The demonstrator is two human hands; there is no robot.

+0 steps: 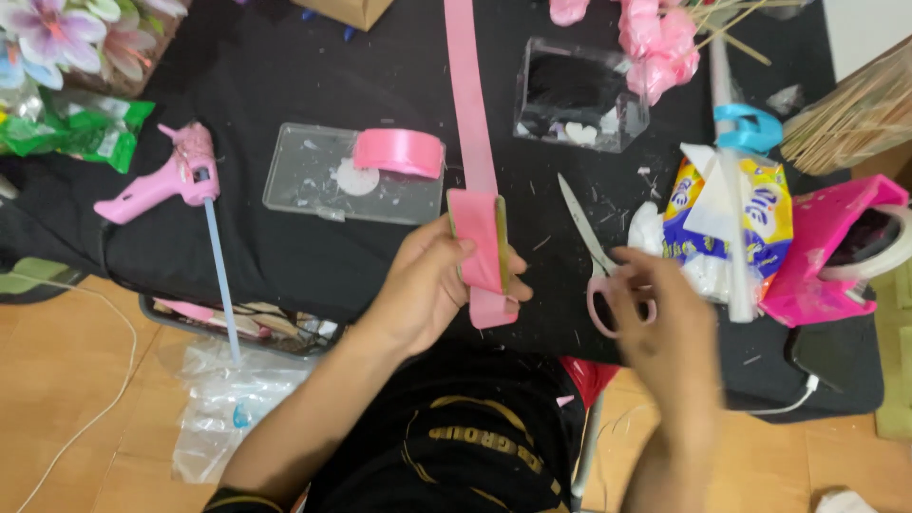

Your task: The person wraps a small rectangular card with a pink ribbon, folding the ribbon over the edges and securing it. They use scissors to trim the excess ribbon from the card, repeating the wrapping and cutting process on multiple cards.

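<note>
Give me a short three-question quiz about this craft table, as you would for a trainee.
1. True or false: the left hand holds pink ribbon wrapped round a flat card.
2. What is the right hand touching? A) the glue gun B) the scissors C) the ribbon roll
3. What does the pink ribbon roll rest on?

Key
1. True; the ribbon runs on up the black table.
2. B: the scissors, at their pink handles; the pink glue gun lies far to the left.
3. A clear plastic lid.
</note>
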